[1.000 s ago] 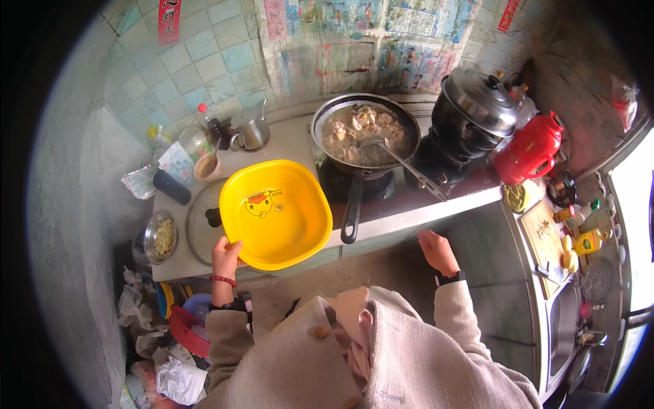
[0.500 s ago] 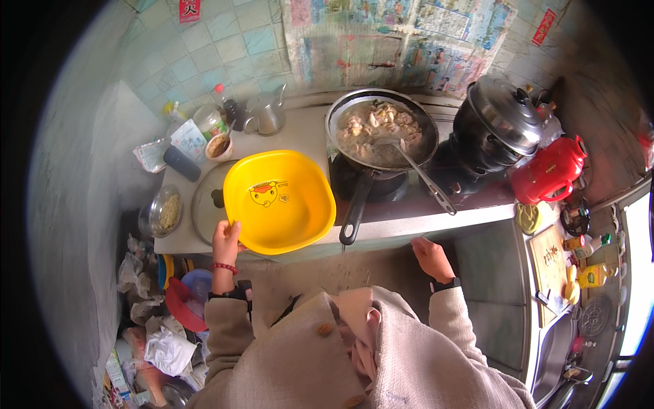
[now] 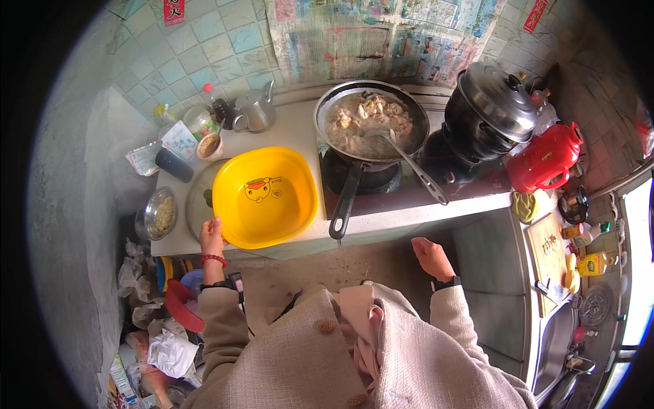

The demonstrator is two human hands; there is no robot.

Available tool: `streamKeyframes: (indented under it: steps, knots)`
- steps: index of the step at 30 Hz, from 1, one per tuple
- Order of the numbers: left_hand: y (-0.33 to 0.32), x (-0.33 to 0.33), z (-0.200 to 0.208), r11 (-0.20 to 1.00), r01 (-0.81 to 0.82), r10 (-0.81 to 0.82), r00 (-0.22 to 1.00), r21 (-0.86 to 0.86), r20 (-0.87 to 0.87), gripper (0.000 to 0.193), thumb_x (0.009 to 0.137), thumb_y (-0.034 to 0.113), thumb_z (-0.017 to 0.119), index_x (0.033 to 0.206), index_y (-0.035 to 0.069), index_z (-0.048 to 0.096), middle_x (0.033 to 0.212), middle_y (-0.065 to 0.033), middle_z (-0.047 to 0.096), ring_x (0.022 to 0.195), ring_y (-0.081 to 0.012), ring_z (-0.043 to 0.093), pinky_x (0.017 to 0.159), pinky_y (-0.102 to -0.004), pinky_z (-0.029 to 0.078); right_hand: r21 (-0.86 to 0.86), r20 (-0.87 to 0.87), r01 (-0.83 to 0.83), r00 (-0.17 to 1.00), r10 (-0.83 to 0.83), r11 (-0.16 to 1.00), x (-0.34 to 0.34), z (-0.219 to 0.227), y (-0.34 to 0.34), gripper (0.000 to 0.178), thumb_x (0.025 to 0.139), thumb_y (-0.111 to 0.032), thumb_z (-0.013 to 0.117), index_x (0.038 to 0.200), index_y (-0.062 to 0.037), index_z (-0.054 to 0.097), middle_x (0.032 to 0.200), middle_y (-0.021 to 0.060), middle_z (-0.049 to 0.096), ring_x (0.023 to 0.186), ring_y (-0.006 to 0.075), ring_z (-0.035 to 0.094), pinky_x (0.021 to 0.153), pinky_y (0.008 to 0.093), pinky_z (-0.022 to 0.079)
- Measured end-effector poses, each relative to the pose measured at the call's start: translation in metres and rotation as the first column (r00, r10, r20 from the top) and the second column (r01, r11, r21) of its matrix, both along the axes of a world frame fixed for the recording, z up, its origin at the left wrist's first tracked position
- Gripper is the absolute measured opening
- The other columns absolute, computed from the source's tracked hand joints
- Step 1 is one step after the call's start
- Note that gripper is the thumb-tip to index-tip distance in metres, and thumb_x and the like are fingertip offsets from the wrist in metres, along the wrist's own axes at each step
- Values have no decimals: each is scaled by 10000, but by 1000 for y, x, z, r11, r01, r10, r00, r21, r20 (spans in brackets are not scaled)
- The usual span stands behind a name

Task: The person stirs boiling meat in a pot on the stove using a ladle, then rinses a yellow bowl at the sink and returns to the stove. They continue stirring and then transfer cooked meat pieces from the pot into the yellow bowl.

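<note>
1. Basin [image 3: 283, 211], yellow, squarish with rounded corners, duck face printed inside. Located over the front edge of the counter [image 3: 294, 129], left of the pan, covering part of the lid. Whether it rests there or is held just above cannot be told.
2. Left hand [image 3: 212, 236], red bracelet [image 3: 214, 260] at wrist. Fingers pinching the rim of the basin at its near left corner; part of the grip hidden.
3. Right hand [image 3: 433, 259], dark band [image 3: 446, 283] at wrist. Fingers curled together in a loose fist, in front of the counter, apart from the basin.
4. Lid [image 3: 201, 178], glass, dark knob, lying on the counter.
5. Pan [image 3: 420, 126], black handle toward the person, set on the stove [image 3: 470, 183]. Contents: meat [image 3: 375, 109] in cloudy liquid.
6. Ladle [image 3: 419, 174], metal, head in the pan, handle slanting over the near right rim.
7. Pot [image 3: 470, 133], black, steel cover on, right of the pan.
8. Thermos [image 3: 541, 160], red, right of the pot, tilted.
9. Kettle [image 3: 257, 112], steel, behind the basin.
10. Bowl [image 3: 141, 221], metal, pale pieces [image 3: 163, 218] inside, at the counter's left end.
11. Board [image 3: 541, 235], wooden, right side, near the sink [image 3: 553, 354].
</note>
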State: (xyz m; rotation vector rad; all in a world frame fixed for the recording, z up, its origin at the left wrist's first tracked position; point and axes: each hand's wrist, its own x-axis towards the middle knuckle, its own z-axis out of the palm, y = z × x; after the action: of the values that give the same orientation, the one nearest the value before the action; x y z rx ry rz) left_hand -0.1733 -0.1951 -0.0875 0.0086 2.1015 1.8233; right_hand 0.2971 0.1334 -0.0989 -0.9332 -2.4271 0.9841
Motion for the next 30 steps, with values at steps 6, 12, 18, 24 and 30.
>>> streamKeyframes:
  steps: [6, 12, 18, 24, 30]
  knots:
    - [-6, 4, -2, 994, -87, 89, 996, 69, -29, 334, 933, 232, 572, 1203, 71, 462, 1262, -90, 507, 1084, -219, 528, 821, -399, 492, -5, 52, 4, 999, -4, 1000, 4, 1, 1, 169, 875, -92, 578, 1017, -12, 625, 852, 202, 655, 809, 327, 667, 676, 342, 522]
    - [-18, 8, -7, 981, -155, 162, 986, 120, -49, 323, 883, 167, 624, 1171, 130, 483, 1267, -61, 499, 1107, -187, 481, 821, -408, 442, -19, 74, -37, 997, 38, 999, -5, -5, 4, 198, 869, -93, 594, 1049, -12, 622, 877, 196, 664, 829, 287, 676, 713, 321, 524]
    - [-42, 0, -19, 977, -210, 207, 976, -42, -60, 375, 850, 186, 662, 1163, 52, 506, 1203, -116, 562, 1010, -188, 571, 734, -334, 530, -99, 133, -57, 989, 70, 993, -11, -2, 4, 203, 888, -91, 568, 1064, -3, 617, 909, 181, 675, 866, 261, 677, 749, 314, 519]
    - [-49, -29, -14, 922, -89, -40, 946, -377, -322, 316, 835, 146, 656, 1119, 39, 567, 1106, -133, 628, 997, -200, 619, 783, -318, 524, -116, 125, -78, 988, 92, 990, -20, 2, -5, 206, 895, -120, 558, 1059, -9, 618, 909, 188, 674, 860, 291, 672, 742, 339, 524]
    - [-15, -73, 11, 678, 32, -576, 644, -734, -504, 375, 883, 91, 584, 1252, 83, 523, 1267, -146, 545, 1165, -298, 520, 962, -381, 447, -89, 179, -42, 982, 57, 995, -23, 11, -25, 206, 889, -104, 559, 1061, -9, 620, 921, 190, 675, 865, 306, 671, 737, 344, 528]
